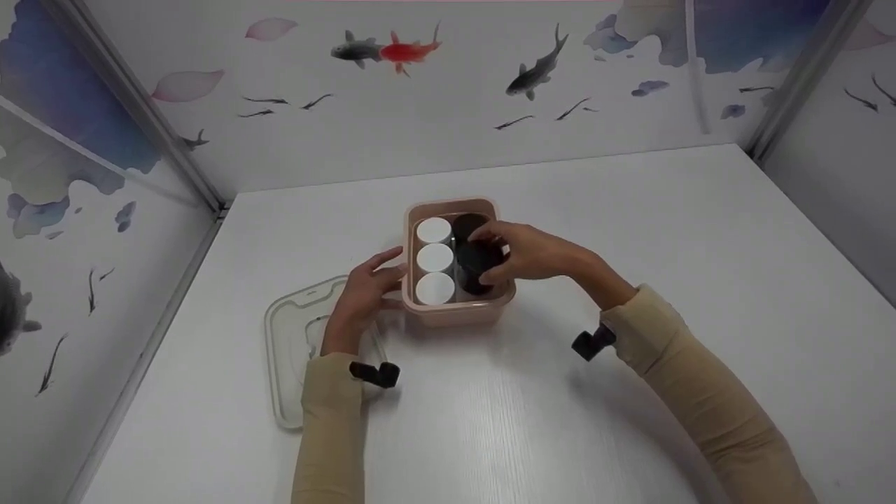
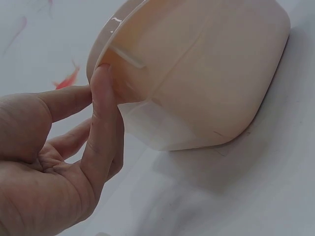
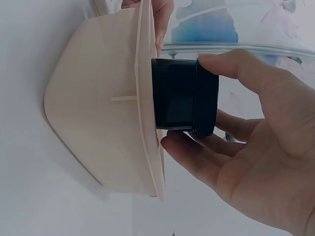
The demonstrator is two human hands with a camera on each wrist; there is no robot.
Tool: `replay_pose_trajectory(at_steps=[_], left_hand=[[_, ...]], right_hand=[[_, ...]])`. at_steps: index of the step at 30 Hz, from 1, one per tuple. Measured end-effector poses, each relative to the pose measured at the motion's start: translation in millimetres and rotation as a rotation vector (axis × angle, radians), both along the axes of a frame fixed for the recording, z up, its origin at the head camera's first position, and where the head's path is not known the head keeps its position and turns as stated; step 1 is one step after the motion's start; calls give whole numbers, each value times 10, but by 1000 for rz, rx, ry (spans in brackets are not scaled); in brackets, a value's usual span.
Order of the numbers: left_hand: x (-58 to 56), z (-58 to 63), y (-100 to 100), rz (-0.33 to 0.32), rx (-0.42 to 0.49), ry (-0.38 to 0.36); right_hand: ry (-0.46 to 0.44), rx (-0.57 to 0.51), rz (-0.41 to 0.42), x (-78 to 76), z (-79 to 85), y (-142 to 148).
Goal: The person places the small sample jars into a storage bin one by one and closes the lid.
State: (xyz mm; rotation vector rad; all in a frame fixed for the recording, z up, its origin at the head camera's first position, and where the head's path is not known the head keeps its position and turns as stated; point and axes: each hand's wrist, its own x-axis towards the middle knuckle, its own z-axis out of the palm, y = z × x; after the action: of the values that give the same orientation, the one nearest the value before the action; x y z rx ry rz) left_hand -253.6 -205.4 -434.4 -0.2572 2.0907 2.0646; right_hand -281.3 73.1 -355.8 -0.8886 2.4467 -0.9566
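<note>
A pink plastic box (image 1: 455,318) stands on the table, with three white-topped round jars (image 1: 435,259) in its left row. My right hand (image 1: 542,253) holds a black jar (image 1: 478,267) by its lid, thumb on one side and fingers on the other. In the right wrist view this black jar (image 3: 174,93) stands up past the box rim, its lower end hidden inside. Behind it another black round top (image 1: 469,225) shows in the right row. My left hand (image 1: 360,297) pinches the box's left rim (image 2: 101,49), a fingertip tucked under the lip.
A pale translucent lid (image 1: 283,378) lies flat on the table left of the box, partly under my left forearm. White panels (image 1: 448,140) painted with fish stand along the back and sides of the table. A small black camera is strapped to each wrist.
</note>
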Motion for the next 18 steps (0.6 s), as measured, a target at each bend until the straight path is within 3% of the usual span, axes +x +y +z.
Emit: replay_pose_trajectory(at_steps=[5,13,18], left_hand=[[-8,0,9,12,0,-11],[-3,-21,-7,7,20,9],[-5,-24,5,14,21,13]], right_hand=[[19,20,4,-9,-23,-22],[123,74,40,-13,-95,-70],[129,125,59,5,-69,-91]])
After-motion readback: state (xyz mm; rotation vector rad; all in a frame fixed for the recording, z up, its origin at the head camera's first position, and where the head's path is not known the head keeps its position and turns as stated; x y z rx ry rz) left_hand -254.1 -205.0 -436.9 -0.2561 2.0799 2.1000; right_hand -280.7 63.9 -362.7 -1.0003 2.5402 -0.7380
